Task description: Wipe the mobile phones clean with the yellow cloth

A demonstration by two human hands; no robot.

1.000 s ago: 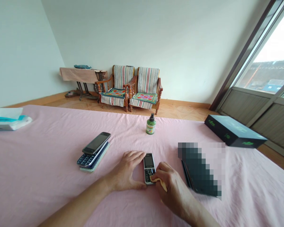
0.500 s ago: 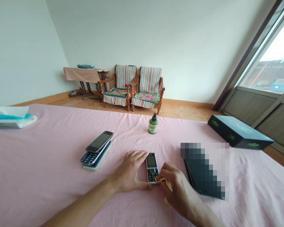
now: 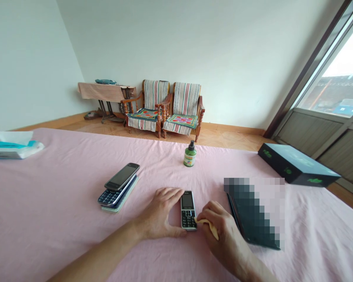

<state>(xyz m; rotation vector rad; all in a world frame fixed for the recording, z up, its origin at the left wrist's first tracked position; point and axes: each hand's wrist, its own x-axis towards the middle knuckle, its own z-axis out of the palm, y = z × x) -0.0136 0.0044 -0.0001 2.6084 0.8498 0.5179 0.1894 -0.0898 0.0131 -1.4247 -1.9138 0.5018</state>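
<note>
A black keypad mobile phone (image 3: 188, 202) with silver edges lies face up on the pink cloth. My left hand (image 3: 160, 215) grips it lengthwise, forefinger at the top left corner and thumb at the bottom end. A folded yellow cloth (image 3: 213, 230) is pinched in my right hand (image 3: 220, 227). Its tip touches the phone's keys at the lower right edge. To the left sits a stack with a touchscreen phone (image 3: 122, 177) on top, tilted over a dark blue keypad phone (image 3: 108, 197) and something pale. A dark wallet-like case (image 3: 253, 219), partly pixelated, lies right of my right hand.
A green spray bottle (image 3: 190, 155) with a black top stands beyond the phone. At the far right is a black box (image 3: 297, 164), and at the left edge a tissue pack (image 3: 14, 149). Two wooden chairs (image 3: 182, 107) stand past the pink-covered surface (image 3: 61, 188).
My right hand has shifted slightly to the right with the yellow cloth, uncovering more of the phone's keys. My left hand stays at the phone. The view has moved very slightly.
</note>
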